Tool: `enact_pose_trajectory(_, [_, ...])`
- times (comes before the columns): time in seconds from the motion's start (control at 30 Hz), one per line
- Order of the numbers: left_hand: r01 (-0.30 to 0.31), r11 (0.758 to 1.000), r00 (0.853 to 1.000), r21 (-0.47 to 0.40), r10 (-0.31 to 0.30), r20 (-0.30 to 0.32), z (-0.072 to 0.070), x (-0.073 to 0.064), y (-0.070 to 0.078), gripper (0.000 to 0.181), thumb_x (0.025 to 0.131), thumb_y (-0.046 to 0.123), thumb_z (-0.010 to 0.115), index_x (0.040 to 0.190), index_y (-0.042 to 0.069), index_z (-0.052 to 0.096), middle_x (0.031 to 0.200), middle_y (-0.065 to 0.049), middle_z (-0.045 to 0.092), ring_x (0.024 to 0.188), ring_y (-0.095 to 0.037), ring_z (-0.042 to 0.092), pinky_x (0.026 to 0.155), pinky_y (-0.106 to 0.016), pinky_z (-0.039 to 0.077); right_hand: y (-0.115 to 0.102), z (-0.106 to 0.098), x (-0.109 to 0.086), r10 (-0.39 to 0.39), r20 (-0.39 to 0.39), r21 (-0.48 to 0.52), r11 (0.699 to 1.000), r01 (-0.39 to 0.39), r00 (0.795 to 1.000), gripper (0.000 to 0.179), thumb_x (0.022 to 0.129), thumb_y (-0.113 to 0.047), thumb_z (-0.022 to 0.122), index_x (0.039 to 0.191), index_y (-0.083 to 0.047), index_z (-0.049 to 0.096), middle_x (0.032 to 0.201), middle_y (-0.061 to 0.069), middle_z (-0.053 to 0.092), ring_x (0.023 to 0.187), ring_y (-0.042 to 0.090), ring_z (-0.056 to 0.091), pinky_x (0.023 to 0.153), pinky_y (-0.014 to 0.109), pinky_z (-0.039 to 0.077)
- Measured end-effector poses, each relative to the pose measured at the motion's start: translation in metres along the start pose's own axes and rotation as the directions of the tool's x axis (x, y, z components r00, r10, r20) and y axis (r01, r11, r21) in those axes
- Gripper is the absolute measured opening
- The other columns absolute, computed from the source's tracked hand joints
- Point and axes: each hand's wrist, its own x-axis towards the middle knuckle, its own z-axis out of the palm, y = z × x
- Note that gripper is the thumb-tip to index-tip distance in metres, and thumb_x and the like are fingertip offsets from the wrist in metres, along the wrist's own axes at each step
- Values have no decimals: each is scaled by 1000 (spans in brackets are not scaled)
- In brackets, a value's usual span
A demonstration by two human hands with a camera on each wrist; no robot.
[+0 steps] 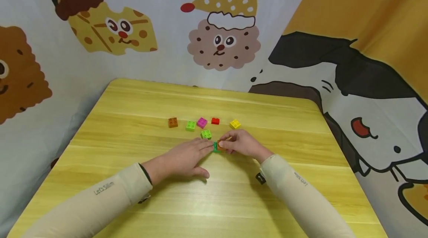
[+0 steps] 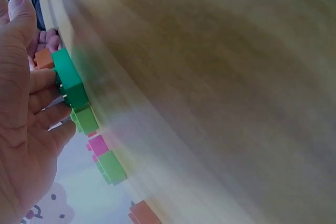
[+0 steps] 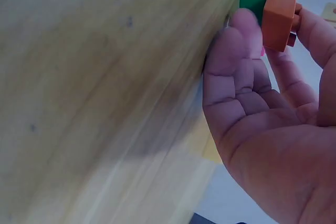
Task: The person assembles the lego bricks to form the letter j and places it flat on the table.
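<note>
The right hand (image 1: 243,144) pinches an orange toy brick (image 3: 278,18) between thumb and fingers. That brick sits against the upper side of a dark green brick (image 2: 70,80), over its right end; whether the two are fully joined I cannot tell. Lying flat with its fingers stretched out, the left hand (image 1: 185,158) touches the left end of the green brick with its fingertips. Just beyond those fingertips, a light green brick (image 1: 206,134) rests on the table.
Behind the hands, a brown-orange brick (image 1: 172,122), another light green brick (image 1: 191,125), a magenta brick (image 1: 202,122), a red brick (image 1: 215,121) and a yellow brick (image 1: 235,124) lie spread on the wooden table (image 1: 133,96). A printed cloth (image 1: 167,70) hangs behind the table's far edge.
</note>
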Motion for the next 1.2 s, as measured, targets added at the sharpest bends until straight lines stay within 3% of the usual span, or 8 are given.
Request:
enact_pose_trajectory(0.23, [5, 999, 1000, -44, -6, -12, -5, 1, -3, 95, 98, 70, 60, 165, 6, 39, 174, -13, 35, 161, -34, 35, 134, -50, 28, 3, -3, 2, 29, 22, 48, 998, -30, 999, 37, 99, -41, 78, 122, -13, 77, 98, 7, 79, 82, 18, 73, 75, 33, 64])
enact_pose_trajectory(0.37, [57, 997, 993, -57, -63, -97, -11, 5, -11, 86, 101, 63, 63, 160, 3, 47, 167, -16, 47, 156, -37, 43, 130, -54, 35, 5, -5, 4, 28, 27, 81, 996, -30, 999, 37, 98, -40, 79, 121, -12, 77, 94, 11, 78, 79, 18, 69, 73, 32, 62])
enact_pose_trajectory(0.53, [148, 989, 973, 18, -142, -181, -17, 17, -26, 64, 111, 47, 56, 156, 1, 52, 163, -17, 52, 153, -37, 48, 128, -52, 39, 11, -8, 9, 55, 31, 139, 989, -58, 998, 37, 96, -38, 81, 122, -11, 77, 94, 9, 76, 78, 18, 66, 73, 31, 60])
enact_pose_trajectory(0.73, [199, 979, 968, 35, -191, -162, -18, 29, -36, 47, 114, 28, 53, 154, 3, 56, 162, -15, 53, 152, -35, 50, 129, -52, 37, 13, -9, 9, 79, 41, 184, 979, -85, 996, 37, 95, -36, 83, 122, -11, 77, 93, 7, 76, 78, 18, 65, 73, 31, 60])
enact_pose_trajectory(1.0, [200, 979, 971, 35, -193, -144, -14, 44, -37, 44, 109, 34, 64, 145, 9, 65, 150, -11, 64, 141, -31, 60, 121, -46, 49, 16, -9, 6, 77, 40, 212, 974, -84, 996, 38, 96, -35, 82, 123, -8, 76, 91, 7, 75, 78, 17, 65, 72, 30, 60])
enact_pose_trajectory(1.1, [189, 982, 975, -5, -188, -121, -12, 44, -35, 45, 106, 31, 68, 146, 11, 65, 150, -12, 64, 141, -31, 61, 119, -47, 51, 16, -9, 5, 73, 37, 211, 974, -79, 997, 37, 96, -35, 81, 122, -9, 76, 91, 7, 74, 78, 17, 64, 72, 30, 60])
enact_pose_trajectory(1.2, [200, 979, 971, -32, -203, -124, -12, 40, -35, 43, 101, 33, 74, 137, 11, 68, 140, -11, 70, 131, -30, 67, 112, -45, 56, 15, -11, 6, 69, 30, 202, 977, -74, 997, 37, 97, -36, 81, 122, -9, 76, 91, 7, 73, 78, 17, 64, 72, 30, 60])
